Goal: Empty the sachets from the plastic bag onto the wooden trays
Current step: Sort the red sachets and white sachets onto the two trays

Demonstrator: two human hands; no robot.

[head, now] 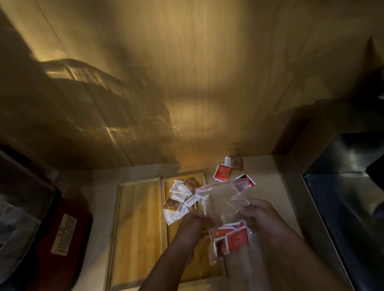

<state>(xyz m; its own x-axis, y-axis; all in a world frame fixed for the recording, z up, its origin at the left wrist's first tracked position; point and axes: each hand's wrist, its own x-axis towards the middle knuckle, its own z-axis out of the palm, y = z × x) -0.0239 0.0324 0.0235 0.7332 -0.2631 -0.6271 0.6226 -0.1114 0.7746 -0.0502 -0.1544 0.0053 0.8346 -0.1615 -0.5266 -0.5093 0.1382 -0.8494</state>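
Both hands hold a clear zip plastic bag (221,202) over the right wooden tray (189,267). My left hand (195,227) pinches the bag's left side and my right hand (261,217) grips its right side. Several red sachets (233,238) lie inside the bag near my hands. White and brown sachets (180,197) sit in a heap at the far end of the right tray. The left wooden tray (135,234) has nothing on it. A few red and brown sachets (227,169) lie on the counter beyond the trays.
A dark red appliance (57,239) with a label stands at the left, under a clear cover. A steel sink (351,191) takes up the right side. A wooden wall rises right behind the counter.
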